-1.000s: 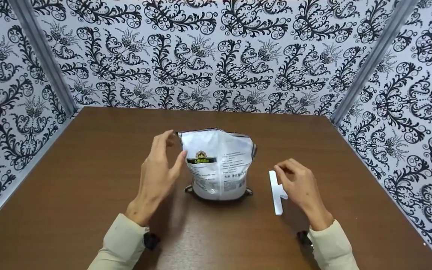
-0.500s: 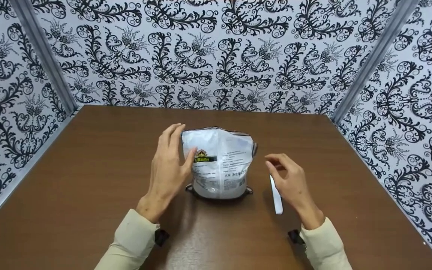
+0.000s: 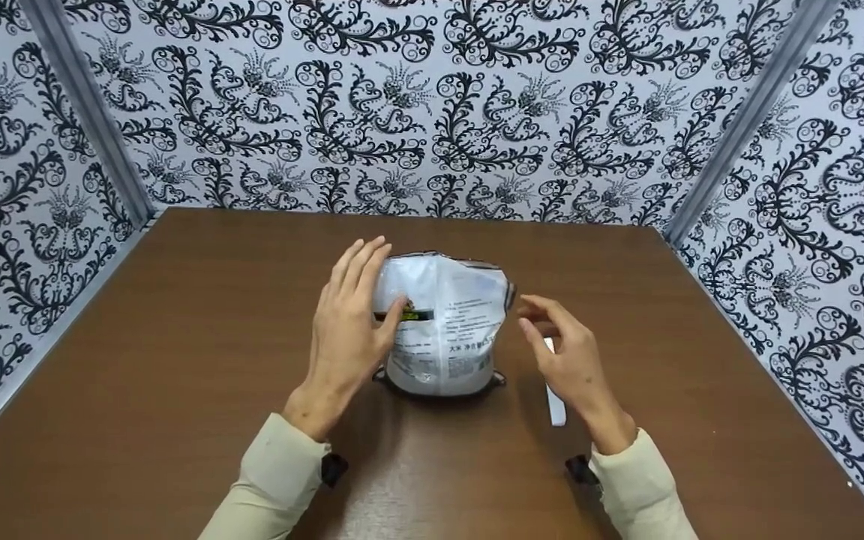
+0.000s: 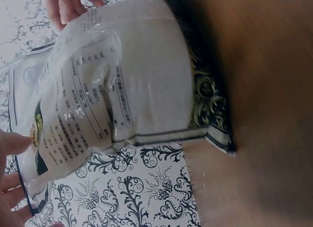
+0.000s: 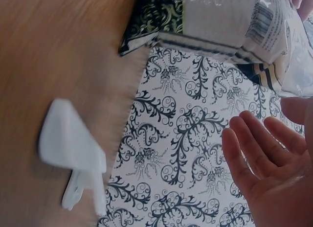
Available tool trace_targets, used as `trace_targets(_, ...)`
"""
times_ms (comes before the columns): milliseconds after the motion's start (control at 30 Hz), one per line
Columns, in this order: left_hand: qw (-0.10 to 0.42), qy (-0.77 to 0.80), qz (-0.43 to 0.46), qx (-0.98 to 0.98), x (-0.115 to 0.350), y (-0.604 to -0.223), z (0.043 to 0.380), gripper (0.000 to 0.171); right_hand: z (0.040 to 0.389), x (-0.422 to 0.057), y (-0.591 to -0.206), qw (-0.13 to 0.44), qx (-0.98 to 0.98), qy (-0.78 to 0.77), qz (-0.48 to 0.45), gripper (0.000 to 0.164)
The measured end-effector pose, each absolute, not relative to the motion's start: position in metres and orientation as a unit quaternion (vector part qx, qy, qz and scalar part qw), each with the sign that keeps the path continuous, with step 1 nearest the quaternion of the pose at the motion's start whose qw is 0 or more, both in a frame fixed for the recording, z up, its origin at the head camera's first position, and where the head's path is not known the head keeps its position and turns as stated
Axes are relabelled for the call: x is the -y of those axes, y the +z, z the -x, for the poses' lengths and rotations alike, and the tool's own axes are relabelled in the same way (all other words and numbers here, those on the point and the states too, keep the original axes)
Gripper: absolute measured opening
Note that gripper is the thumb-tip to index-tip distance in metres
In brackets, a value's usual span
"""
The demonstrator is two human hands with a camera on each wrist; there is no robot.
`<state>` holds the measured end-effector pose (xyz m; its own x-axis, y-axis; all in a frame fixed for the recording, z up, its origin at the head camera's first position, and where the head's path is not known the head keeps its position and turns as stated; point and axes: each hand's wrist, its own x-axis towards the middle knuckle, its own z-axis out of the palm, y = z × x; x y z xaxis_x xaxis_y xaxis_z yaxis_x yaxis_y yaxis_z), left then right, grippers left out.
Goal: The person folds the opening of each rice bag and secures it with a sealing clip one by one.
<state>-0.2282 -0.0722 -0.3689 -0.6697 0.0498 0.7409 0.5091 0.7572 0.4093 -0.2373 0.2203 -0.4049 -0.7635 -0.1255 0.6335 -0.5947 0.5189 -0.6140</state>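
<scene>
standing mid-frame on table [image 3: 199,337]: white printed bag [image 3: 447,360], bulging low, slack on top, contents hidden. left grip [image 3: 346,326] fingers straight, spread about its upper left edge; right grip [image 3: 571,364] loosely open, empty, near white piece [image 3: 556,406], right of centre.

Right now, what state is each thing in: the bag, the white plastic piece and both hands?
Bag: upright on the table, creased; can't tell whether its top is open.
White plastic piece: lying on the table.
Left hand: fingers straight, at the bag's upper left.
Right hand: empty, beside the bag.
</scene>
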Motion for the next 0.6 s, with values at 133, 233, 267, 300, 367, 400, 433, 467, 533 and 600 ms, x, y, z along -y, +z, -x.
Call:
trace_targets(133, 0.370, -0.308, 0.163, 0.861, 0.068, -0.370, 0.227, 0.070, 0.236, -0.214, -0.400, 0.252, 0.829, 0.454, -0.207, 0.037)
trace_targets(233, 0.369, -0.310, 0.160, 0.861, 0.068, -0.371, 0.227, 0.072, 0.235, -0.209, -0.397, 0.250, 0.827, 0.461, -0.202, 0.042)
trace_targets(267, 0.369, -0.311, 0.159, 0.861, 0.068, -0.371, 0.227, 0.072, 0.235, -0.207, -0.397, 0.251, 0.826, 0.464, -0.201, 0.042)
trace_targets(300, 0.370, -0.311, 0.159, 0.861, 0.067, -0.370, 0.227, 0.072, 0.235, -0.206, -0.396, 0.251, 0.824, 0.467, -0.200, 0.043)
trace_targets(367, 0.372, -0.307, 0.157, 0.862, 0.067, -0.370, 0.228, 0.071, 0.235, -0.204, -0.396, 0.252, 0.822, 0.472, -0.198, 0.043)
trace_targets(400, 0.374, -0.302, 0.157, 0.863, 0.066, -0.370, 0.228, 0.071, 0.235, -0.203, -0.396, 0.253, 0.821, 0.473, -0.197, 0.043)
trace_targets(433, 0.377, -0.295, 0.155, 0.864, 0.065, -0.369, 0.229, 0.070, 0.235, -0.202, -0.396, 0.254, 0.820, 0.473, -0.197, 0.042)
trace_targets(467, 0.380, -0.288, 0.153, 0.865, 0.064, -0.369, 0.230, 0.069, 0.236, -0.202, -0.396, 0.256, 0.820, 0.472, -0.196, 0.042)
trace_targets(533, 0.386, -0.273, 0.149, 0.868, 0.063, -0.368, 0.230, 0.067, 0.236, -0.201, -0.397, 0.262, 0.821, 0.468, -0.193, 0.040)
trace_targets(600, 0.391, -0.263, 0.146, 0.870, 0.061, -0.368, 0.231, 0.065, 0.237, -0.200, -0.398, 0.269, 0.823, 0.464, -0.189, 0.037)
